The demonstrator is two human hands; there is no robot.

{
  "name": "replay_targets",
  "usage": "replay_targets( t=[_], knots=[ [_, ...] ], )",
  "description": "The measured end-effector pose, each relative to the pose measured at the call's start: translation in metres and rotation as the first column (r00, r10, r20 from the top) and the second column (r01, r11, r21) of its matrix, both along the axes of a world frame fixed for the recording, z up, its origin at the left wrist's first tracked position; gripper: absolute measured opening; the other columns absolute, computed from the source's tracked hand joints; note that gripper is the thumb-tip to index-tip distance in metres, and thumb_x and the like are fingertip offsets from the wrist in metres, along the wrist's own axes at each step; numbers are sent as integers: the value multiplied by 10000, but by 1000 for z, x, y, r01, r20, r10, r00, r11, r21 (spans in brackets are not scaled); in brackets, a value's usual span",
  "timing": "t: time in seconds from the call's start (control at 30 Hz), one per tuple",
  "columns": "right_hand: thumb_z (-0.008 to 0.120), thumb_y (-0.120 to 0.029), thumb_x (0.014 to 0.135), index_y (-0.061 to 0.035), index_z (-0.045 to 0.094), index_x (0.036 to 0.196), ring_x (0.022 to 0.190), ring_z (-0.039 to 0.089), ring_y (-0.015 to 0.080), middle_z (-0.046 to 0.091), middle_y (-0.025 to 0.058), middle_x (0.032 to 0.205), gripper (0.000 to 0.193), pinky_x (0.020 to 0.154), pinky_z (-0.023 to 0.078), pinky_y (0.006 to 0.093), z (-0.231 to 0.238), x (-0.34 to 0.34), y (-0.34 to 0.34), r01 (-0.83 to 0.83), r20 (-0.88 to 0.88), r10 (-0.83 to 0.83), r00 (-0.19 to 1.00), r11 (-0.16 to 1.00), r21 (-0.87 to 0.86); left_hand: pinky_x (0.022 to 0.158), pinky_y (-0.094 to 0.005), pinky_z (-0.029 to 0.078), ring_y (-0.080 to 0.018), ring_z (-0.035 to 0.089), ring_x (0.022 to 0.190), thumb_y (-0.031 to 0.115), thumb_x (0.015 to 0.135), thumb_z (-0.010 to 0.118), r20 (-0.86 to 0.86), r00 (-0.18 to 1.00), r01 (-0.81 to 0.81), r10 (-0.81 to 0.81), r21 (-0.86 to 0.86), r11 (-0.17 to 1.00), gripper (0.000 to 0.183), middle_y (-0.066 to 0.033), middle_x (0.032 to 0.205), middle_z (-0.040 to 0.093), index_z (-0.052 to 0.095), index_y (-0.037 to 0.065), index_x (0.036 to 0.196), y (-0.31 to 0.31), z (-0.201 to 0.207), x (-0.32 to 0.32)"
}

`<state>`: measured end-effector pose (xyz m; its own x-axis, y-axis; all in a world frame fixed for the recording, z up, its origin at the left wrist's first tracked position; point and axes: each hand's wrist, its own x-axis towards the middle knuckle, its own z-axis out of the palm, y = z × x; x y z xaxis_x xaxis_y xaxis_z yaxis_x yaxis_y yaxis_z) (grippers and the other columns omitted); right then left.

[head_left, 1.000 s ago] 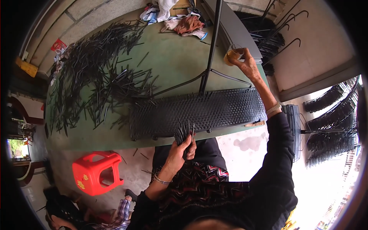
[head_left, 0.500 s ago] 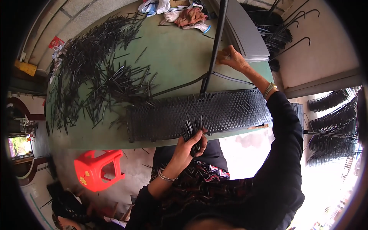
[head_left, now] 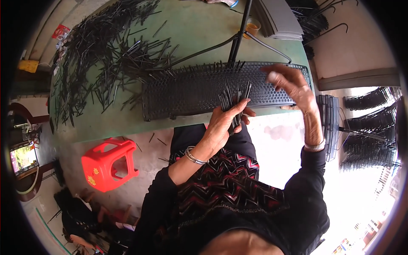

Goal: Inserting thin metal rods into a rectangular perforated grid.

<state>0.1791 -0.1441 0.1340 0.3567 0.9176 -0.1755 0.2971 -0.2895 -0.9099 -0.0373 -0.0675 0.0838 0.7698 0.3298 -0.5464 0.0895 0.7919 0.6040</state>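
My left hand [head_left: 220,126] is closed around a bundle of thin black strips [head_left: 228,102], their ends pointing away from me over the panel's near edge. Lying along the table's near side is a long black panel [head_left: 191,92] full of small round holes, with several strips standing up along its far edge. My right hand [head_left: 297,91] hangs above the panel's right end; motion smears its fingertips, and I cannot make out anything between them. Behind the panel, a black metal rod [head_left: 234,49] with two side struts rises.
Loose black strips [head_left: 91,55] cover the left of the green table [head_left: 199,34]. A small cup of yellowish liquid [head_left: 252,27] sits beside a stack of grey sheets [head_left: 284,26]. Below stands a red stool [head_left: 109,165]. Black bristled pieces [head_left: 367,127] lie at right.
My right hand has come back from near the cup toward me, over the panel's right end, uncovering the cup. The left hand still holds the strips. The whole view has shifted.
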Motion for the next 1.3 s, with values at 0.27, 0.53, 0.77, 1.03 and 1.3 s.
replay_targets(
  t=[0.27, 0.53, 0.77, 1.03, 1.3],
  knots=[
    [664, -204, 902, -10, 700, 948, 714, 541, 80, 617, 6, 760, 202, 663, 454, 241, -40, -56, -22, 139, -221, -142, 965, 990, -30, 485, -199, 326, -103, 653, 736, 316, 901, 655, -56, 998, 39, -35, 80, 996, 256, -42, 927, 715, 647, 117, 1062, -17, 0, -5],
    [636, -215, 919, -1, 697, 1050, 704, 547, 83, 610, 11, 769, 258, 704, 461, 247, -40, -68, -12, 171, -258, -170, 951, 985, -20, 452, -187, 311, -124, 690, 783, 295, 898, 660, -58, 998, -20, 28, 138, 990, 235, -40, 942, 718, 660, 107, 1038, -16, -13, -14],
    [602, -144, 923, 32, 657, 1066, 742, 643, 129, 669, 76, 818, 234, 702, 522, 259, -35, -64, -7, 100, -138, -112, 984, 991, -93, 465, -199, 330, -129, 694, 795, 311, 908, 651, -37, 996, -77, 80, 82, 994, 243, -49, 929, 717, 663, 94, 1018, -22, -27, -13],
    [594, -103, 916, 55, 642, 1037, 802, 688, 169, 687, 125, 858, 204, 743, 556, 272, -23, -51, -5, 2, -116, -15, 993, 994, -112, 463, -228, 357, -139, 697, 763, 315, 915, 639, -12, 997, -78, 80, 135, 988, 277, -56, 868, 715, 642, 49, 994, -18, -32, -8],
    [574, -76, 926, 53, 630, 1039, 781, 671, 156, 683, 124, 863, 181, 740, 544, 267, -18, -48, 1, 39, -19, -39, 999, 999, -16, 581, -268, 498, -182, 706, 771, 314, 941, 607, -25, 969, -244, 246, 54, 968, 248, -68, 906, 717, 633, 79, 1014, -10, -32, 4]
  ],
)
